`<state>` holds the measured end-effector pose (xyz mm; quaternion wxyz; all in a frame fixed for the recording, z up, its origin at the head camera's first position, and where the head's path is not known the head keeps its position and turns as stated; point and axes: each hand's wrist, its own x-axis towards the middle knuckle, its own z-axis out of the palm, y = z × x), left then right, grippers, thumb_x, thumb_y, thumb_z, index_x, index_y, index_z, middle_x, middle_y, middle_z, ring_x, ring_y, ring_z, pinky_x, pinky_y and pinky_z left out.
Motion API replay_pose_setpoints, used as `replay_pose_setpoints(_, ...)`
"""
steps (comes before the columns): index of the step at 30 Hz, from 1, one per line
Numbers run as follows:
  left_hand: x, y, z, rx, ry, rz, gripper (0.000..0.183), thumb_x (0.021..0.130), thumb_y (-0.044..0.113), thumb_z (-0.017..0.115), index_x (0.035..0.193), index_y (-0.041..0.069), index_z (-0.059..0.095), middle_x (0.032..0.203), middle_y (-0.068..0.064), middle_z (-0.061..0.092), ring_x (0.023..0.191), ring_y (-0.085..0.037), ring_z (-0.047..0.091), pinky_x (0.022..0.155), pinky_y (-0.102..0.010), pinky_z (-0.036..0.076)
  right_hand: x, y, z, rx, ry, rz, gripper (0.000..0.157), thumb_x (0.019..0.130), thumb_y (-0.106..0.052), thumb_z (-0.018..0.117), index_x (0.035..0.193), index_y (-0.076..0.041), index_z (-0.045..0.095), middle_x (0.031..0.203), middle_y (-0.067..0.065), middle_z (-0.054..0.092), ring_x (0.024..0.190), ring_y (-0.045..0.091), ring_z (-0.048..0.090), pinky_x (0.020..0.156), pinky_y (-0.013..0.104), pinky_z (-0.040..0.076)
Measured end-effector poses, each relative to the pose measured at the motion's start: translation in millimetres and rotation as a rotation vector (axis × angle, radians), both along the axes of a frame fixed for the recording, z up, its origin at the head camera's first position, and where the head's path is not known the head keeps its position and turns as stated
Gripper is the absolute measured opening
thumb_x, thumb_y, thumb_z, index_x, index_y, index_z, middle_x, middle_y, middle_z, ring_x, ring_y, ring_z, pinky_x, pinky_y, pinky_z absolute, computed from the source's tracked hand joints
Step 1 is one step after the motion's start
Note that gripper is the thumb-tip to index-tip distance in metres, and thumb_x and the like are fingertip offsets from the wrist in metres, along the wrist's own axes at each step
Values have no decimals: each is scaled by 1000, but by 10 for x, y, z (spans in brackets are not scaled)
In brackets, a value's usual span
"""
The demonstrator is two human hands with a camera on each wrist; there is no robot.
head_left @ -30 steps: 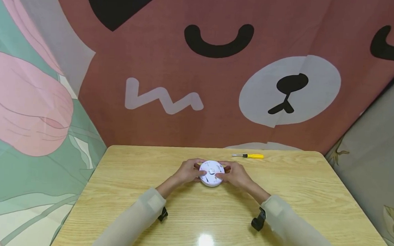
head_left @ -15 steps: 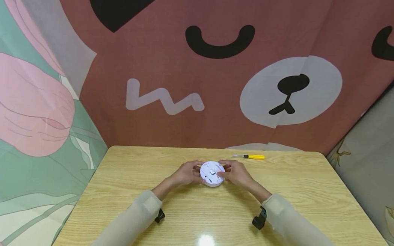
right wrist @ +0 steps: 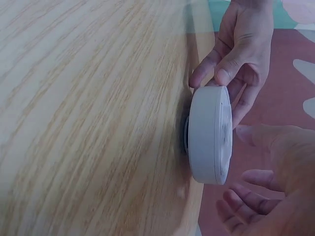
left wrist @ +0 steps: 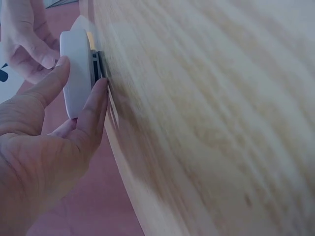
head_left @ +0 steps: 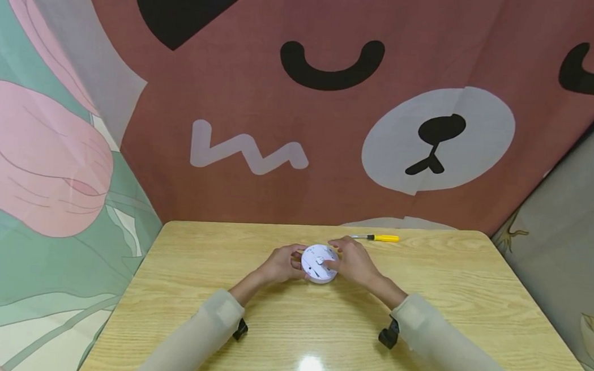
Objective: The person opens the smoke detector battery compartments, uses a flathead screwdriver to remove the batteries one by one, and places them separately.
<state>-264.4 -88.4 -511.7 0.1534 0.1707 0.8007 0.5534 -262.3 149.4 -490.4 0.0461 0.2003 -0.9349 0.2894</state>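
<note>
Your left hand (head_left: 279,264) grips the white disc (head_left: 313,262), your right hand (head_left: 358,264) loose by its face; only the 2 wrist views show its dark underside (left wrist: 96,66)

Holding the round device (head_left: 315,257) by its left edge with the left hand (head_left: 279,265), over the far half of the table (head_left: 314,328). Hovering with the right hand (head_left: 357,264) just beside its right edge, partly over its top. Having the screwdriver (head_left: 385,238) lying behind the right hand, near the far table edge. Facing the back hanging (head_left: 329,153) beyond, between the left hanging (head_left: 38,152) and the right hanging (head_left: 572,196).
</note>
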Motion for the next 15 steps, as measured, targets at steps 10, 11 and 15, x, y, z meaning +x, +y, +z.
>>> replay_pose_setpoints(10,1,-4,-12,3,-2,2,69,80,-8,88,143,-3,59,120,-21,70,100,-28,77,79,-28,64,59,-117,-22,31,85,-19,64,77,-38,96,120,4,76,104,13,70,92,23,66,80,42,60)
replay_pose_setpoints(11,3,-2,-9,4,-6,1,69,81,-8,87,143,-3,59,120,-21,70,100,-28,77,78,-28,64,62,-130,-28,34,101,-17,64,76,-39,96,118,4,77,103,12,70,91,23,65,79,42,59)
replay_pose_setpoints(15,8,7,1,8,-12,-6,67,82,-9,86,143,-4,58,120,-21,70,101,-29,77,77,-28,64,66,-175,-50,34,149,-18,61,73,-41,97,110,3,78,97,10,71,87,20,62,76,41,58)
